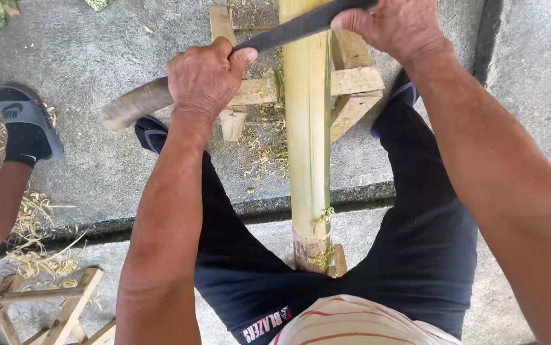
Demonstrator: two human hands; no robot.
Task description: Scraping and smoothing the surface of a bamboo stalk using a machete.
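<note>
With the left hand [204,80] fisted on the handle and the right hand [393,25] clamped on the blade [301,25] at 12 o'clock, the person scrapes the bamboo pole [307,128]; the next stroke likely needs even pressure from both.

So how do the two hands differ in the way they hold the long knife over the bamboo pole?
The left hand is wrapped in a fist around the knife's rounded handle end, left of the bamboo pole. The right hand grips the flat dark blade on the pole's other side, partly cut off by the picture's top edge. The left hand sits lower in view, the right higher. Both are closed on the knife, which crosses the pole.
</note>
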